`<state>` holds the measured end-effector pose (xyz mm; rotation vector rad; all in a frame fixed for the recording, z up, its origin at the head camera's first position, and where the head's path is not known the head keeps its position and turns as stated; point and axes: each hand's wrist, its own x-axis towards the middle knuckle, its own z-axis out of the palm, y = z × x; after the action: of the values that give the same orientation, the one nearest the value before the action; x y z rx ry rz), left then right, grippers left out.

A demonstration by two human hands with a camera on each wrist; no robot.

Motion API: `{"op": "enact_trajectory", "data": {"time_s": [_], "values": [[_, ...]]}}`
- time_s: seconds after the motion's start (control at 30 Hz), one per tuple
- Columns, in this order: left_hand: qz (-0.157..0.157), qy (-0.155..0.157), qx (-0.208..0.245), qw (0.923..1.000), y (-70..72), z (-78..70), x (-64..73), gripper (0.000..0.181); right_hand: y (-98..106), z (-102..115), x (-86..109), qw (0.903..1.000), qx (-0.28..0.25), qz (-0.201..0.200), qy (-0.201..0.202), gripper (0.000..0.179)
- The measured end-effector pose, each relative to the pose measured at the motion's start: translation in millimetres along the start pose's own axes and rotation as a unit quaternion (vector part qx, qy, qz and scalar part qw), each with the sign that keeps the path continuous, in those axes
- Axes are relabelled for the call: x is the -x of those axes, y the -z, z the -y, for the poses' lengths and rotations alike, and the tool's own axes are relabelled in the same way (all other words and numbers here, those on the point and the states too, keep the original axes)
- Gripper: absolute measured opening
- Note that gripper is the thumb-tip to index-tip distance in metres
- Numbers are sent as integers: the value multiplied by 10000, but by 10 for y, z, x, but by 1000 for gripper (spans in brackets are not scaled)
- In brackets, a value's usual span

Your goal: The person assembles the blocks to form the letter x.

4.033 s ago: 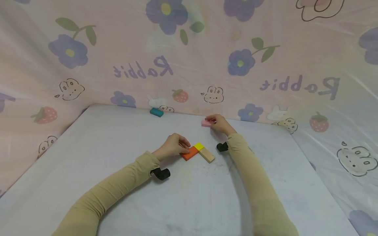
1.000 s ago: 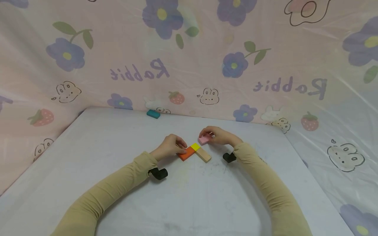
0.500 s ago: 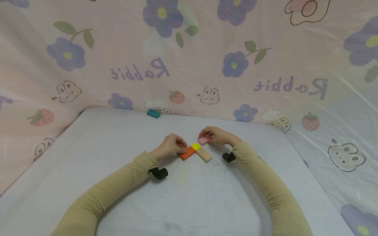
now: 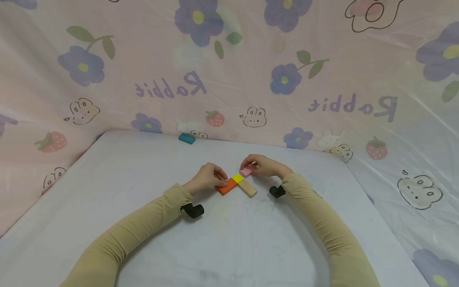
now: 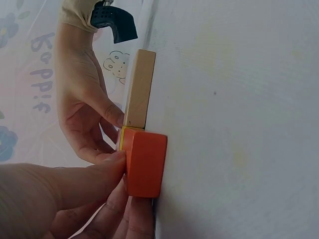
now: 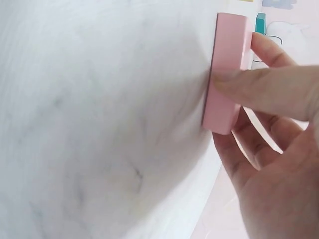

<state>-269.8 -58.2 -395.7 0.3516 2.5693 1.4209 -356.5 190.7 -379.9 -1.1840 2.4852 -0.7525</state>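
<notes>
In the head view an orange block point(image 4: 226, 189), a small yellow block point(image 4: 237, 178) and a plain wooden block point(image 4: 248, 189) lie joined in an angle, the yellow one at its corner. My left hand point(image 4: 206, 177) holds the orange block's outer end. Its thumb rests on the top edge, with fingers at the end face in the left wrist view. My right hand point(image 4: 264, 164) pinches a pink block point(image 6: 230, 42) between thumb and fingers. The pink block points at the yellow block's far side, its near end right by that corner.
A teal block point(image 4: 187, 138) lies at the back edge of the white table point(image 4: 222, 247), against a printed curtain point(image 4: 236, 91). Black wrist devices point(image 4: 194, 211) hang under both sleeves, close over the table.
My right hand has brought the pink block from the back of the table toward me, lately a little left to the yellow block. My left hand stays at the orange block.
</notes>
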Motion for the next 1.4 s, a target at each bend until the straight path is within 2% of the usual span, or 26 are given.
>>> {"op": "enact_trajectory", "data": {"time_s": [0.77,1.0,1.4], "values": [[-8,30,36,10000,7,-4,1,15,-28,-13,-30,9999,-63,13,119,34],[-9,18,46,10000,3,-1,1,15,-30,-34,-36,9998,-207,20,72,35],[-24,39,3,10000,9,-11,10,14,-30,42,-22,9999,-93,68,-29,32]]}}
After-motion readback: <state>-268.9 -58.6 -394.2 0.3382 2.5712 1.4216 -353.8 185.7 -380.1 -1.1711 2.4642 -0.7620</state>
